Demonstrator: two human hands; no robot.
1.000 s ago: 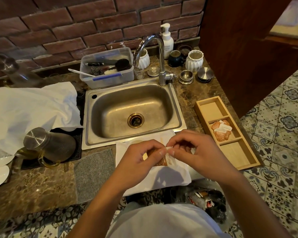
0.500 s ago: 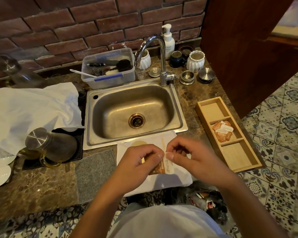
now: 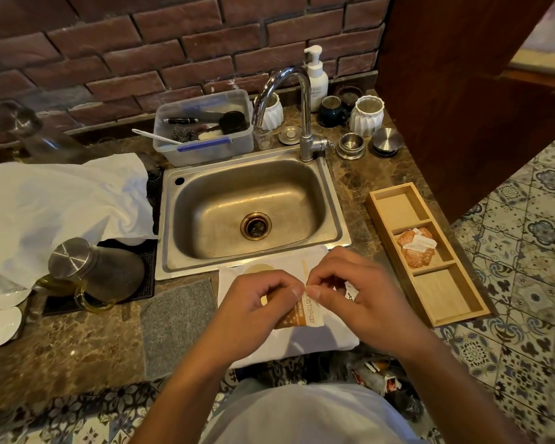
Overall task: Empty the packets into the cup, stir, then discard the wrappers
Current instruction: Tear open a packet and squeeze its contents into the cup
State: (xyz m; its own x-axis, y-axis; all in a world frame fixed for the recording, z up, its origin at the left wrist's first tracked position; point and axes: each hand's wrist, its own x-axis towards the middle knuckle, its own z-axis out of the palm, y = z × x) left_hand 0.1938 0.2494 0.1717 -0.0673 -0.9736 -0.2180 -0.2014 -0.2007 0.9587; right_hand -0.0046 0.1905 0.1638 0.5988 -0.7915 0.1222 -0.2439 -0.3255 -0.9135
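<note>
An orange-and-white packet point(image 3: 303, 314) hangs between my two hands over a white cloth point(image 3: 330, 341) at the counter's front edge. My left hand point(image 3: 257, 302) pinches its top left corner and my right hand point(image 3: 350, 293) pinches the top right, thumbs nearly touching. Behind my left hand shows the rim of a cup point(image 3: 259, 268) with pale brown liquid. A thin wooden stir stick point(image 3: 305, 270) lies beside it. Several more orange packets point(image 3: 415, 246) lie in the middle compartment of a wooden tray point(image 3: 455, 307) to the right.
A steel sink point(image 3: 253, 213) with a tall tap point(image 3: 297, 100) lies straight ahead. On the left are a steel-lidded glass jug point(image 3: 93, 272), a white towel point(image 3: 61, 200) and a grey mat point(image 3: 177, 325). A bin with wrappers point(image 3: 378, 376) sits on the floor below the counter.
Both hands have kept their pinch on the packet's top edge and shifted only slightly. The packet's printed side hangs more plainly in view below my fingers.
</note>
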